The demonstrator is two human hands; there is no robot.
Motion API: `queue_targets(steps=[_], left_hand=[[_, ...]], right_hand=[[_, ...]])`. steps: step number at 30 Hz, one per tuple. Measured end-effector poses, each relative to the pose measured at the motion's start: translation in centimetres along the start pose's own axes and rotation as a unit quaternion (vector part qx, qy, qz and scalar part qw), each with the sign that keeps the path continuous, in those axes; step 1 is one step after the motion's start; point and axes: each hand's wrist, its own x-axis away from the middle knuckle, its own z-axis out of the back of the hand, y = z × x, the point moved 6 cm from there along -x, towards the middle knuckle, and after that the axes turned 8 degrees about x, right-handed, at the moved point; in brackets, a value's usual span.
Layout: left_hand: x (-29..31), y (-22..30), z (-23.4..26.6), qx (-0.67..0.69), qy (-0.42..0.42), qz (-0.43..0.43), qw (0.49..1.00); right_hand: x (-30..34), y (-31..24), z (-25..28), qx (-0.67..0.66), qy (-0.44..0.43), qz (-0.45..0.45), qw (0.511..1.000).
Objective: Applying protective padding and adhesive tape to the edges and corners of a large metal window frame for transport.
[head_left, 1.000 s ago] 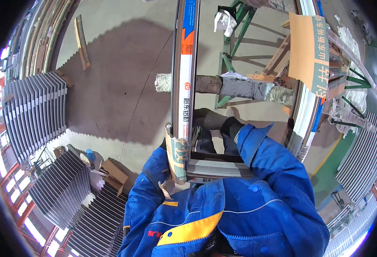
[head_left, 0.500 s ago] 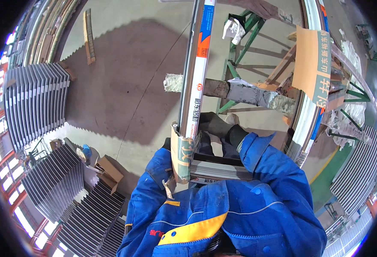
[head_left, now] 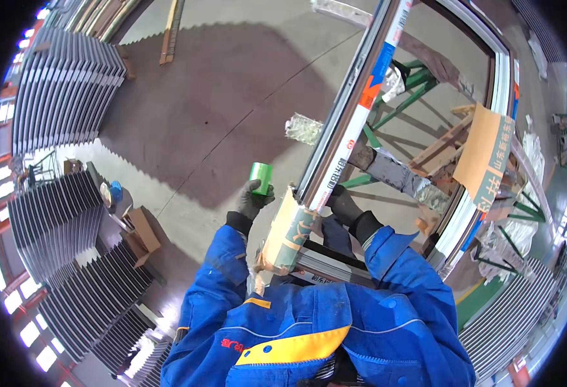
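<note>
A green roll of tape (head_left: 261,175) is in my gloved left hand (head_left: 252,201), out to the left of a long window frame (head_left: 345,138). The frame has dark edges and a white, blue and orange protective film. A piece of printed cardboard (head_left: 288,235) covers its near left corner, close to my chest. My right hand (head_left: 344,205), gloved too, is inside the frame against the left bar, just beyond the cardboard. The bar hides its fingertips, so their grip cannot be made out.
A padded support beam (head_left: 399,174) on a green metal stand (head_left: 419,80) runs under the frame. More cardboard (head_left: 483,151) wraps the frame's right bar. Stacked grey profiles (head_left: 70,90) stand at left, near an open cardboard box (head_left: 143,235). A wooden strip (head_left: 170,32) lies on the floor.
My left hand has come out from behind the cardboard-covered corner, and the green tape roll now shows in it. My right hand has shifted toward the left bar. The view has turned.
</note>
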Motion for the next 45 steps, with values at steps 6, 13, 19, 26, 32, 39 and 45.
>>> queue_targets(steps=[6,13,19,26,32,39,45], left_hand=[[8.4,4.5,-10.4,0.000,-0.192,-0.129,0.973],[13.9,2.7,-15.8,-0.230,-0.181,-0.146,0.945],[13.5,2.8,-16.5,-0.306,-0.175,-0.164,0.921],[14.6,2.6,-17.4,-0.300,-0.203,-0.171,0.916],[13.5,2.4,-16.9,-0.274,-0.231,-0.162,0.919],[15.1,1.3,-16.1,-0.164,-0.246,-0.214,0.931],[15.8,-1.2,-16.1,-0.336,-0.231,-0.213,0.888]], right_hand=[[-1.1,2.5,0.2,-0.019,0.039,0.019,0.999],[-0.2,0.3,-1.0,0.159,0.037,0.042,0.986],[1.1,2.8,-1.5,-0.046,0.095,0.000,0.994],[10.4,-10.9,0.6,0.095,0.298,0.279,0.908],[11.6,-19.8,-13.3,0.583,0.141,0.429,0.675],[9.0,-18.5,-12.4,0.575,0.090,0.379,0.719],[8.5,-20.8,-11.8,0.526,0.122,0.371,0.756]])
